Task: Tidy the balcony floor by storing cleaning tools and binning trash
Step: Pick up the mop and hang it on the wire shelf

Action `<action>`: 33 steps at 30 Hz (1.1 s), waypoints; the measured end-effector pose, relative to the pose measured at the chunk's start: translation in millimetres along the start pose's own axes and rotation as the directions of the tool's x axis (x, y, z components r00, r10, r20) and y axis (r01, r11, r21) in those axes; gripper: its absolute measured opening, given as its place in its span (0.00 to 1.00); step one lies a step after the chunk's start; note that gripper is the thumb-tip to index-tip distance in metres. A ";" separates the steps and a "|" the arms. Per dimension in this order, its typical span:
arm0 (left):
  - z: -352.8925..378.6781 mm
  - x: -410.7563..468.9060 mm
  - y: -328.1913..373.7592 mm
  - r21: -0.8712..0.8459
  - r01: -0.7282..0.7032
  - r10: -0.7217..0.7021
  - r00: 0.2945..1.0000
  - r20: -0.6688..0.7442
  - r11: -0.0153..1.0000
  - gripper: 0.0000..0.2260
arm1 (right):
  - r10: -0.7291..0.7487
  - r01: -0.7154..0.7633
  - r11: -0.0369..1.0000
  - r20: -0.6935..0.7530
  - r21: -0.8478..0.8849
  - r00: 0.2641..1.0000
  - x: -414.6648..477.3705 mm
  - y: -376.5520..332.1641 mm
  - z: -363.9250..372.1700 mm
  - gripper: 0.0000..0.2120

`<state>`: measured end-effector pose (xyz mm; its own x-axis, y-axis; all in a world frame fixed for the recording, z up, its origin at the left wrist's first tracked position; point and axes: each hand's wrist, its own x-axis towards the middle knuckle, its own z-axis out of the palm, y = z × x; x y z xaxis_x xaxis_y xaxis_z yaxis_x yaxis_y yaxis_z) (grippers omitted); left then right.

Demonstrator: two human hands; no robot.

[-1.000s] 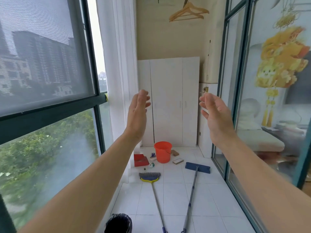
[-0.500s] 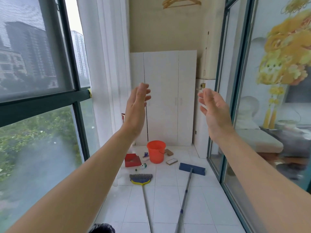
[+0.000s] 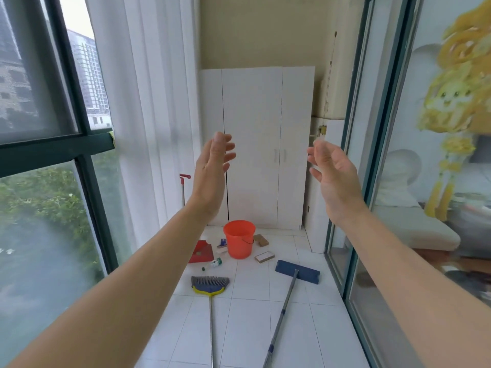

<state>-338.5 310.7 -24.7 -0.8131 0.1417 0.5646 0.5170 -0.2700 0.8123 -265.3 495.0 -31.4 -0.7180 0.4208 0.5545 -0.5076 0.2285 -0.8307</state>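
Both hands, left (image 3: 212, 171) and right (image 3: 333, 176), are hovering spread and empty mid-frame; the yellow-and-grey bristled broom (image 3: 210, 285) is lying lower centre, handle running toward the bottom edge; the blue flat mop (image 3: 297, 272) beside it is slanting down-left.

Glossy white floor tiles (image 3: 255, 322); smooth orange plastic bucket (image 3: 238, 239); metal mop pole (image 3: 281, 312) (blue bands); matt white cabinet (image 3: 255, 144).

Both bare forearms are stretched forward and raised. The left hand (image 3: 212, 176) and right hand (image 3: 333, 179) are held upright, well apart, palms turned toward each other, fingers spread loosely and slightly curled; nothing is gripped.
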 end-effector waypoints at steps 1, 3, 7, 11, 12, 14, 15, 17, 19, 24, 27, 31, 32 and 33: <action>5.7 7.2 -9.2 0.000 0.005 -0.005 1.000 -0.001 1.000 0.17 | 0.001 -0.001 1.000 0.001 0.003 1.000 9.0 8.7 -3.7 0.32; 15.7 22.2 -28.3 0.001 0.011 -0.011 1.000 0.000 1.000 0.18 | 0.004 -0.004 1.000 0.001 0.007 1.000 28.2 27.4 -9.5 0.31; 30.3 63.0 -65.4 -0.011 -0.002 0.002 1.000 -0.020 1.000 0.17 | -0.004 0.004 1.000 0.021 0.010 1.000 75.6 65.0 -12.8 0.34; 41.7 113.3 -97.9 -0.023 -0.038 0.037 0.998 -0.046 0.999 0.18 | -0.015 0.015 1.000 0.041 0.011 0.999 132.2 96.9 -10.2 0.35; 45.3 126.2 -106.3 -0.019 -0.039 0.038 0.998 -0.050 0.999 0.18 | -0.016 0.015 1.000 0.044 0.011 0.999 147.4 104.0 -9.7 0.35; 52.6 150.5 -121.3 -0.010 -0.039 0.038 0.998 -0.053 0.999 0.18 | -0.024 0.023 1.000 0.048 0.017 0.999 174.2 117.7 -10.0 0.36; 56.1 160.6 -128.2 -0.004 -0.039 0.038 0.998 -0.055 0.999 0.18 | -0.029 0.028 0.999 0.049 0.017 0.998 185.1 124.3 -10.4 0.37; 64.4 180.3 -143.4 0.009 -0.033 0.034 0.998 -0.056 0.999 0.18 | -0.026 0.025 0.999 0.052 0.023 0.998 207.8 139.7 -12.6 0.40; 71.8 194.6 -157.1 0.023 -0.025 0.026 0.998 -0.049 0.999 0.17 | -0.007 0.005 0.999 0.056 0.038 0.998 226.7 155.5 -13.9 0.40; 81.0 220.6 -195.8 0.079 -0.019 0.026 0.996 -0.081 0.997 0.16 | 0.019 -0.028 0.996 0.113 0.079 0.993 273.0 205.0 -7.9 0.37; 78.2 226.6 -218.2 0.132 -0.002 0.018 0.992 -0.126 0.991 0.17 | 0.030 -0.052 0.990 0.166 0.130 0.986 295.1 239.4 6.3 0.28; 83.9 234.6 -244.2 0.200 0.041 0.007 0.972 -0.235 0.979 0.17 | 0.059 -0.115 0.976 0.283 0.186 0.957 323.3 287.9 21.8 0.27; 87.7 237.6 -250.2 0.214 0.048 0.010 0.965 -0.261 0.976 0.17 | 0.062 -0.128 0.973 0.317 0.192 0.946 330.6 297.7 23.0 0.29; 92.4 240.5 -256.6 0.223 0.053 0.014 0.958 -0.287 0.973 0.17 | 0.066 -0.142 0.970 0.350 0.196 0.935 338.3 306.7 23.0 0.29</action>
<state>-642.0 502.0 -83.8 -0.8486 -0.1412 0.5098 0.5197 -0.0425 0.8533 -674.8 687.3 -97.4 -0.8711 0.1014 0.4805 -0.4838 -0.0104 -0.8751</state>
